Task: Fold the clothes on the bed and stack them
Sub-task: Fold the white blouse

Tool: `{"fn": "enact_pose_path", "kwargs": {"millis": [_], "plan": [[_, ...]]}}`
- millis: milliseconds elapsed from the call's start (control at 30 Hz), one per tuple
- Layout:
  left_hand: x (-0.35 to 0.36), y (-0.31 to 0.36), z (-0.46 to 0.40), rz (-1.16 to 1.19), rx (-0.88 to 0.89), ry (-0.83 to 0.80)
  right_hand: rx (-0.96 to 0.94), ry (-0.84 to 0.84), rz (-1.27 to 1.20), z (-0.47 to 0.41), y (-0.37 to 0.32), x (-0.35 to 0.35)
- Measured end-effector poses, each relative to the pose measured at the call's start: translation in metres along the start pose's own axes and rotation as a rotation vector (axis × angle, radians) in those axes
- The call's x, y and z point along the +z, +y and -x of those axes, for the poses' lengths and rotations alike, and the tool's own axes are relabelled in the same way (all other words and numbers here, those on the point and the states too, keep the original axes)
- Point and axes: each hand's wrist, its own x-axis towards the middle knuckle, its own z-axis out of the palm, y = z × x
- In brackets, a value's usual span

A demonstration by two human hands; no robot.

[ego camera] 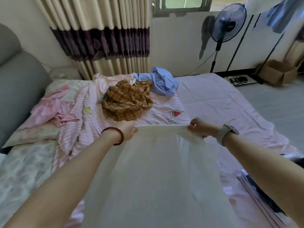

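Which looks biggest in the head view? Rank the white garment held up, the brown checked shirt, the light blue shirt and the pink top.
1. White garment, largest, though nearest the camera.
2. Brown checked shirt.
3. Light blue shirt and crumpled pink top look alike; unranked.

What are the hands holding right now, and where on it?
Both hands, left hand and right hand, grip the white garment at its top edge, one at each end.

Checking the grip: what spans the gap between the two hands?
Head view: only the taut edge of the white fabric garment, pinched by the left hand and right hand.
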Motion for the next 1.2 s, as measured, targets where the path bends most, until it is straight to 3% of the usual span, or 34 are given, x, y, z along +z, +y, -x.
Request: {"fn": "enact_pose_path", "kwargs": {"millis": [200,333,433,533,700,833,967,1100,1200], "plan": [[0.066,-0.036,-0.138,0.082,-0.179,0.148,0.264,0.17,-0.587,-0.146,-0.005,0.068],[0.115,-0.056,-0.212,0.27,-0.319,0.212,0.295,0.248,-0.746,-0.229,0.002,0.12],[0.153,-0.068,-0.239,0.382,-0.388,0.217,0.251,0.287,-0.73,-0.266,0.015,0.153],[0.189,-0.076,-0.246,0.388,-0.373,0.188,0.197,0.222,-0.735,-0.285,0.029,0.183],[0.237,-0.041,-0.199,0.21,0.043,0.302,0.037,0.232,-0.553,-0.265,0.05,0.198],[0.285,0.016,-0.148,0.037,0.337,0.073,0.067,0.334,-0.374,-0.216,0.107,0.198],[0.326,0.014,-0.152,-0.145,0.301,-0.15,0.18,0.231,-0.202,-0.153,0.181,0.197],[0.327,0.018,-0.156,-0.175,0.237,-0.231,0.228,0.181,-0.113,-0.116,0.235,0.193],[0.307,0.044,-0.148,-0.078,0.127,-0.196,0.251,0.083,-0.123,-0.092,0.262,0.197]]}}
